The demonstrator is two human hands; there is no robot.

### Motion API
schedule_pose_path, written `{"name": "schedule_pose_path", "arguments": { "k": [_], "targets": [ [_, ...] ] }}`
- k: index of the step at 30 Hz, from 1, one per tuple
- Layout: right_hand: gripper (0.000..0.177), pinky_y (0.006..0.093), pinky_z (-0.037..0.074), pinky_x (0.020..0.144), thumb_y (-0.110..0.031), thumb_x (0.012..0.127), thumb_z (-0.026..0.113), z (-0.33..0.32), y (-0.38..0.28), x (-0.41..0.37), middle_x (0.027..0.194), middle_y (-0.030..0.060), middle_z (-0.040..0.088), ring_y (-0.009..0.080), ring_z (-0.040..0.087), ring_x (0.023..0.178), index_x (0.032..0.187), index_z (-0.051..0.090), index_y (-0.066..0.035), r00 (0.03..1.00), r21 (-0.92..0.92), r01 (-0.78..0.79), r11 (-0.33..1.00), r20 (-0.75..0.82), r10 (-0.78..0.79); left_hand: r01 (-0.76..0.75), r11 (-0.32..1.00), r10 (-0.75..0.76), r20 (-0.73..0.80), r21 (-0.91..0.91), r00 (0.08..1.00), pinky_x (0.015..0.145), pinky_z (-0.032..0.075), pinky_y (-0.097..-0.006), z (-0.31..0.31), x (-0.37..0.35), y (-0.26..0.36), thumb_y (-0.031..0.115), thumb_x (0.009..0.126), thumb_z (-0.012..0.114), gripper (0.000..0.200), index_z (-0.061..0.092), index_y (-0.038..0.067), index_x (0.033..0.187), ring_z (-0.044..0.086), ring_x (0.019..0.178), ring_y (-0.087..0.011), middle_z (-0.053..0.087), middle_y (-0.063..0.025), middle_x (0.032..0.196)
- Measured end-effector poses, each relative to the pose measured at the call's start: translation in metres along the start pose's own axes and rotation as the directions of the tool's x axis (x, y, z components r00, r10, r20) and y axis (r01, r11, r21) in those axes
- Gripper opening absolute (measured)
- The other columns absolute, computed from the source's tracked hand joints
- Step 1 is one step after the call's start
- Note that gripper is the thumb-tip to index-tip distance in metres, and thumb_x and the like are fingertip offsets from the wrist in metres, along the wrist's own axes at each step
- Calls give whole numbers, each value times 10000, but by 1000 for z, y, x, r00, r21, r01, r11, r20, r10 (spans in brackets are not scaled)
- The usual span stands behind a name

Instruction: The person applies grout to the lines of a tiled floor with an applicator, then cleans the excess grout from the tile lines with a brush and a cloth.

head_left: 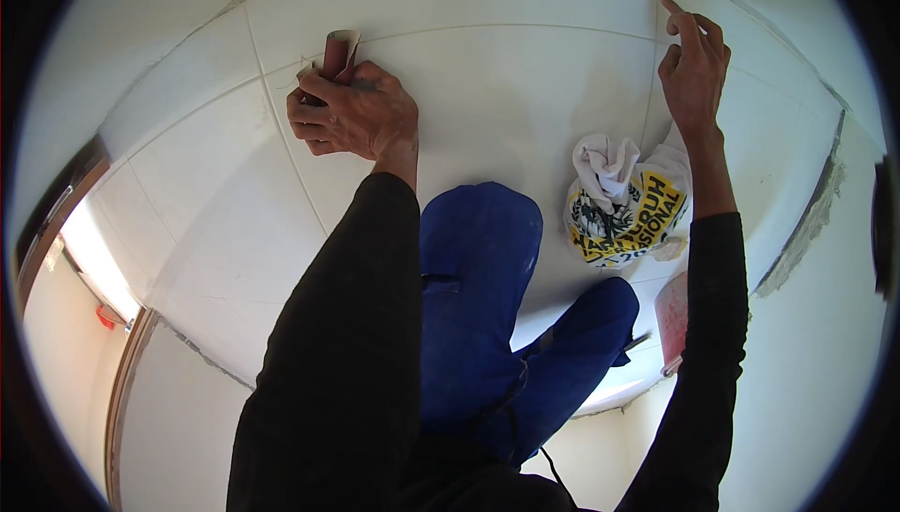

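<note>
Hands at work on a white tiled floor (506, 90), seen from the head camera looking down over a kneeling person in black sleeves and blue trousers (478, 259).

The left hand (352, 113) is closed in a tight fist around a folded piece of reddish-brown sandpaper (336, 51). The sandpaper sticks out beyond the knuckles and meets the tile right where two grout lines cross.

The right hand (694, 67) is well apart from the left and holds nothing. Its index finger is stretched out, the tip touching a grout line; the other fingers curl loosely behind it.

Below that wrist, just beside the forearm, lies a white and yellow printed bag (628, 207) with a white cloth (605, 160) bunched on top. Nearer the elbow sits a red container (672, 320), partly hidden by the sleeve.
</note>
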State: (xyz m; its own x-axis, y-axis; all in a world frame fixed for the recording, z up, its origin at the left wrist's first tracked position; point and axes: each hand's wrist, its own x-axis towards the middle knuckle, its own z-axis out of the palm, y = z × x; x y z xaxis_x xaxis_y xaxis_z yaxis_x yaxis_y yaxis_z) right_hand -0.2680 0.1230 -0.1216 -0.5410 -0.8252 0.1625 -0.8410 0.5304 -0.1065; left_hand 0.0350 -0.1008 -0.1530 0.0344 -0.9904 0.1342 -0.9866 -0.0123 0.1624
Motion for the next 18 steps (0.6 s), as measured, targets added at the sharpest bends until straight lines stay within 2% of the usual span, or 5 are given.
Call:
{"name": "schedule_pose_path", "arguments": {
  "k": [8, 10, 13, 14, 18],
  "targets": [
    [565, 436, 525, 919, 197, 785, 558, 3, 15, 15, 1145, -5, 741, 275, 655, 1140, 1237, 660, -125, 994, 185, -111, 977, 3, 112, 13, 1000, -13, 23, 6, 1000, 1064, 300, -572, -2, 0, 1, 323, 859, 631, 593, 426, 77, 1358, 328, 1336, -390, 324, -198, 1433],
    [572, 410, 532, 935, 199, 787, 533, 4, 15, 14, 1133, -9, 731, 294, 646, 1157, 1247, 655, -118, 988, 373, -152, 915, 26, 154, 4, 1000, -4, 11, -6, 1000, 1066, 300, -571, -2, 0, 1, 323, 857, 635, 598, 426, 81, 1361, 328, 1339, -391, 325, -198, 1433],
    [643, 439, 514, 966, 197, 796, 524, 11, 13, 12, 1123, -20, 730, 280, 634, 1208, 1319, 654, -153, 998, 438, -47, 898, -8, 56, -6, 1000, 6, 2, -2, 1000, 1068, 297, -570, -1, 0, 1, 321, 855, 639, 590, 434, 84, 1355, 328, 1341, -390, 327, -196, 1431],
    [643, 439, 514, 966, 197, 796, 524, 12, 13, 9, 1123, -20, 730, 280, 634, 1208, 1319, 654, -153, 998, 438, -48, 898, -7, 57, 5, 1000, -5, 9, 5, 1000, 1067, 297, -569, -1, 0, 1, 320, 856, 639, 584, 440, 84, 1351, 327, 1342, -390, 328, -196, 1431],
    [788, 474, 440, 1055, 187, 800, 584, 16, 7, -1, 1151, -49, 722, 230, 610, 1301, 1468, 601, -232, 996, 72, -75, 995, 60, 71, 12, 1000, -12, 4, -18, 1000, 1066, 299, -570, -1, 0, 1, 316, 856, 639, 579, 445, 85, 1350, 327, 1345, -390, 330, -194, 1433]
  ]
}}
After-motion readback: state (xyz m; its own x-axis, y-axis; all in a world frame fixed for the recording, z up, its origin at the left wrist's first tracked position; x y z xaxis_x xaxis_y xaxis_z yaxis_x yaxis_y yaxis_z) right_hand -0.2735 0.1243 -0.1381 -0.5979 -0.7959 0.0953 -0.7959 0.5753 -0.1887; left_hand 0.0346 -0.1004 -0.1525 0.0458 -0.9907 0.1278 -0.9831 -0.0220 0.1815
